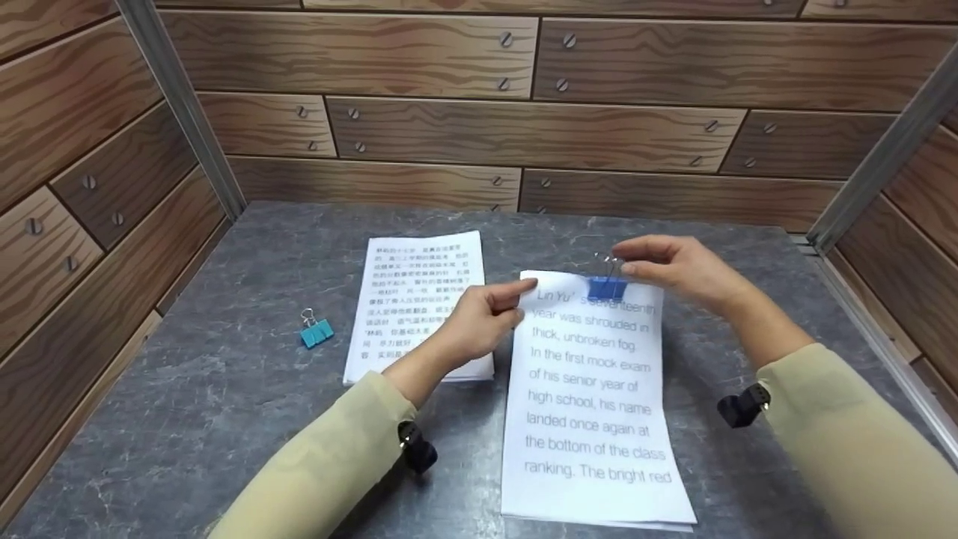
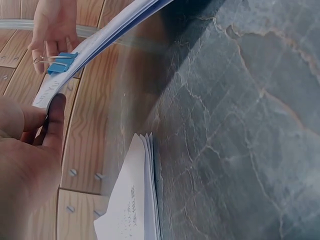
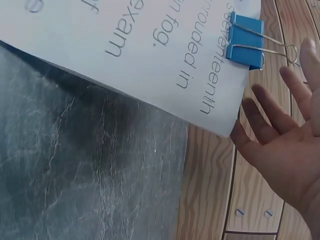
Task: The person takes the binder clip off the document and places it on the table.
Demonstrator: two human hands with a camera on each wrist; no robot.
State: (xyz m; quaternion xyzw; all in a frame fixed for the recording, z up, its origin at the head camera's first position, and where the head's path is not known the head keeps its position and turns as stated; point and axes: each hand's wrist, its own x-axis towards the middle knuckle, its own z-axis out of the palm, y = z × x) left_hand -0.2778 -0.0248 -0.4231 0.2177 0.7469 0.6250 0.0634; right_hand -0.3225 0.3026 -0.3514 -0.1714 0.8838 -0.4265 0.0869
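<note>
A blue binder clip (image 1: 607, 287) sits on the top edge of a stack of printed English sheets (image 1: 591, 404), its wire handles pointing away from the pages. At the stack's upper left corner, my left hand (image 1: 483, 322) pinches the paper between thumb and fingers. My right hand (image 1: 670, 262) is beside the clip's handles, fingers loosely spread. In the right wrist view, the clip (image 3: 246, 41) grips the paper edge and the right hand (image 3: 287, 122) holds nothing. The left wrist view shows the stack (image 2: 95, 47) raised and bent, with the left hand (image 2: 30, 140) on its edge.
A second stack of sheets with Chinese print (image 1: 419, 299) lies left of centre, partly under the left forearm. Farther left, a teal binder clip (image 1: 316, 334) rests on the grey marbled table (image 1: 247, 419). Wood-patterned panels (image 1: 426, 135) stand behind and at both sides.
</note>
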